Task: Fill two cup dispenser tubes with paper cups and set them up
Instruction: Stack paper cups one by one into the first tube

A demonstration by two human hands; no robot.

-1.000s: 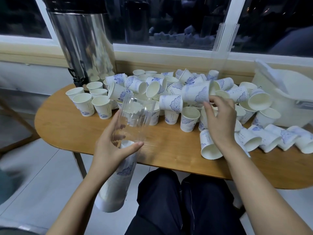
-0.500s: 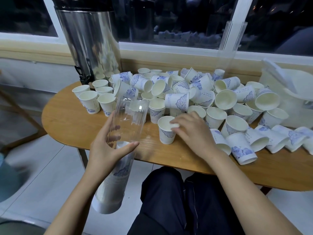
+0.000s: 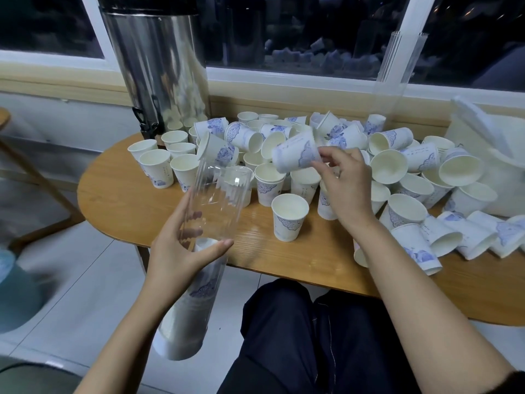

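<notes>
My left hand [image 3: 176, 251] grips the clear dispenser tube [image 3: 211, 206] about midway, fingers curled round its far side and thumb across the near side. The tube is tilted: its open mouth points up and away over the near left part of the table [image 3: 119, 200], and its lower end hangs off the table's near edge beside my knee. The lower part is packed with nested cups and the upper part is clear. My right hand [image 3: 349, 189] pinches a paper cup [image 3: 295, 155] at its rim with fingertips and thumb. The cup lies sideways in the air, base pointing left, just right of the tube mouth and apart from it. Under it a heap of loose cups [image 3: 397, 166] covers the far and right side of the table, some upright, many tipped over. One upright cup [image 3: 289, 214] stands alone nearer to me. A steel urn [image 3: 159, 66] stands at the far left, and a second clear tube [image 3: 393, 61] stands upright at the far right against the window frame.
</notes>
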